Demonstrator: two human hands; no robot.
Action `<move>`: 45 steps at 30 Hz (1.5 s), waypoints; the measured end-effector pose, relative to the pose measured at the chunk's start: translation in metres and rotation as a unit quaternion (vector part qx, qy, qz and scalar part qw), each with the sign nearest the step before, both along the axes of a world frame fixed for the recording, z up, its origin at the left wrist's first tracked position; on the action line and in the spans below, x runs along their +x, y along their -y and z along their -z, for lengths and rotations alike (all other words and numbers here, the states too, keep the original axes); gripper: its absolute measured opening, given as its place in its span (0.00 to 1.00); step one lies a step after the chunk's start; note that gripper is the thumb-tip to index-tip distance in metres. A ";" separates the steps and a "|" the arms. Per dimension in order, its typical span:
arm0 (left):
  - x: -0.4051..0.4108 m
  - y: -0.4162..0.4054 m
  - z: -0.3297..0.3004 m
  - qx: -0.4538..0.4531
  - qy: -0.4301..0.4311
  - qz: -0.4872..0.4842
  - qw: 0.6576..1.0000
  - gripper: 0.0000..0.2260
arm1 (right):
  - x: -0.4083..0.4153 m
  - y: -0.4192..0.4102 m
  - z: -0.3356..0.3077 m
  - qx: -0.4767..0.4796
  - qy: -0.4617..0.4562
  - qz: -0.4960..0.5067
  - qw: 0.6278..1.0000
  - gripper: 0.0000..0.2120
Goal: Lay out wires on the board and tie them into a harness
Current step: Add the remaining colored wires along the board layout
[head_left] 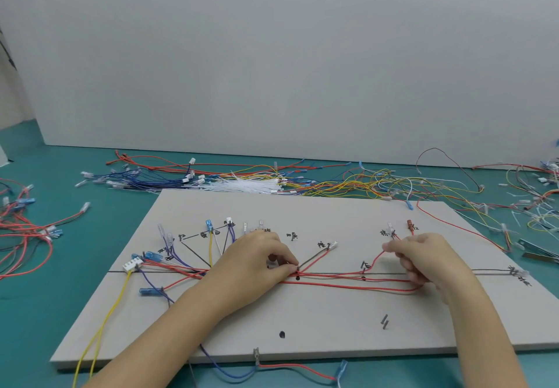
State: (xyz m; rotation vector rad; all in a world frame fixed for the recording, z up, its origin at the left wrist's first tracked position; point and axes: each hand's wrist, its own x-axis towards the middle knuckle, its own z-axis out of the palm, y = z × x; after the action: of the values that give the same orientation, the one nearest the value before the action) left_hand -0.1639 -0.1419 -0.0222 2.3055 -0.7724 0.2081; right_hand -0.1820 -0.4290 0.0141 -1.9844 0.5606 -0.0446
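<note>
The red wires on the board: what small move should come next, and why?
Probably draw the right hand outward to take up slack. The red wires bow below the drawn black line on the board, while the left hand pinches them at the junction.

Left hand [260,256] fingers pinched, right hand [423,259] fingers curled
</note>
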 end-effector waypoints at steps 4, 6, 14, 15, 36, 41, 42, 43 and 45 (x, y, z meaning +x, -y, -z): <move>0.001 -0.001 0.001 -0.002 -0.002 0.001 1.000 0.03 | 0.005 -0.005 0.002 0.136 0.021 0.059 0.989 0.09; 0.001 -0.001 0.001 -0.002 -0.002 0.002 1.000 0.03 | 0.005 -0.005 0.003 0.187 0.025 0.073 0.979 0.07; 0.003 -0.001 0.002 -0.005 -0.010 0.007 1.000 0.03 | -0.002 0.002 0.000 0.349 0.045 0.041 0.935 0.06; 0.003 0.000 0.003 -0.005 -0.009 0.007 1.000 0.03 | -0.002 0.004 0.001 0.374 0.052 0.033 0.925 0.07; 0.002 -0.002 0.004 -0.005 -0.012 0.004 1.000 0.04 | -0.011 0.009 0.016 0.169 0.194 0.123 0.959 0.13; 0.002 -0.001 0.003 -0.007 -0.012 0.005 1.000 0.04 | -0.008 0.005 0.022 -0.018 0.163 0.145 0.976 0.19; 0.003 -0.001 0.003 -0.008 -0.012 0.005 1.000 0.04 | -0.008 0.005 0.023 -0.032 0.159 0.152 0.975 0.19; 0.003 -0.002 0.003 -0.008 -0.012 0.005 1.000 0.04 | -0.007 0.005 0.024 -0.047 0.155 0.159 0.974 0.19; 0.003 -0.002 0.004 -0.006 -0.011 0.003 1.000 0.04 | -0.007 0.006 0.025 -0.078 0.147 0.169 0.972 0.20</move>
State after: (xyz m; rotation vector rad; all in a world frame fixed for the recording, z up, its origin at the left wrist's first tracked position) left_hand -0.1610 -0.1397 -0.0259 2.2897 -0.7657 0.1847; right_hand -0.1889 -0.4349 -0.0111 -1.9638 0.7084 -0.5996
